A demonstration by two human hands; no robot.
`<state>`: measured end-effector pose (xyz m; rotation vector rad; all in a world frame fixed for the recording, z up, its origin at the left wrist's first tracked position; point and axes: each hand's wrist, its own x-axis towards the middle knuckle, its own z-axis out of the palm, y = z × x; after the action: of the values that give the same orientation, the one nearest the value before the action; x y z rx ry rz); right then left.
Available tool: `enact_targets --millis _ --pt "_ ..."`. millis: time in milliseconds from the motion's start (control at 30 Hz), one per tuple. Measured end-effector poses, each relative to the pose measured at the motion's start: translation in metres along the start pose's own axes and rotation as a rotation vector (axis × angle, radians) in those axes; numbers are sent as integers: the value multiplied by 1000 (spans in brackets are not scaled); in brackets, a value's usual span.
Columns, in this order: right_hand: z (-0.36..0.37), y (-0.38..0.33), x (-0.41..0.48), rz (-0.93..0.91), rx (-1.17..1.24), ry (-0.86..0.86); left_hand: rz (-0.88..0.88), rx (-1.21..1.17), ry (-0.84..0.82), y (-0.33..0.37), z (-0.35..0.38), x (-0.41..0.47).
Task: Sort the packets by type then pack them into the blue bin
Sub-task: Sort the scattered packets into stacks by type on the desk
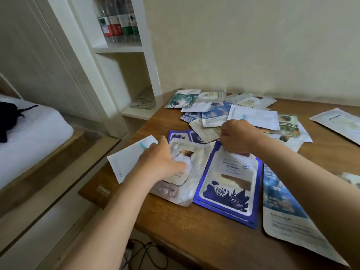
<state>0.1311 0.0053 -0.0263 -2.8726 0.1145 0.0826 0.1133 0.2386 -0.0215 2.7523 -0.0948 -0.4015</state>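
Note:
Several flat packets lie on a wooden table (181, 230). My left hand (162, 162) rests with its fingers laid on a silver-white packet (196, 168); a white packet with a pale blue stripe (127, 162) lies beneath it to the left. My right hand (238, 136) is curled at the top edge of a blue-bordered packet (228, 190) and pinches it. That packet tops a small stack of the same kind. No blue bin is in view.
A loose mixed pile of packets (218, 114) covers the table's back. A sky-blue photo packet (282, 207) lies at the right and a white packet (339, 121) at the far right. A shelf with bottles (118, 22), a bed (29, 133) and floor cables (146, 252) are on the left.

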Motion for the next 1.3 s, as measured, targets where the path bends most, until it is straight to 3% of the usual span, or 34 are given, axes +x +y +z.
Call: enact_targets --millis 167,333,433,533,767,1300 --pt "-2 6 -7 -1 54 3 -93 -313 39 -7 -3 9" --pt "-1 -8 -16 -156 -27 91 -87 -720 109 -26 -25 0" --pt "8 -32 -23 -262 -168 -43 -91 -994 157 -41 -44 -8" --pt "23 -50 -21 -247 -276 -238 -107 -1091 223 -58 -55 -11" --pt "19 -59 0 -259 -327 -354 -108 -1015 191 -73 -46 -13" --pt "2 -11 57 -184 -394 -253 74 -538 87 -37 -14 10"
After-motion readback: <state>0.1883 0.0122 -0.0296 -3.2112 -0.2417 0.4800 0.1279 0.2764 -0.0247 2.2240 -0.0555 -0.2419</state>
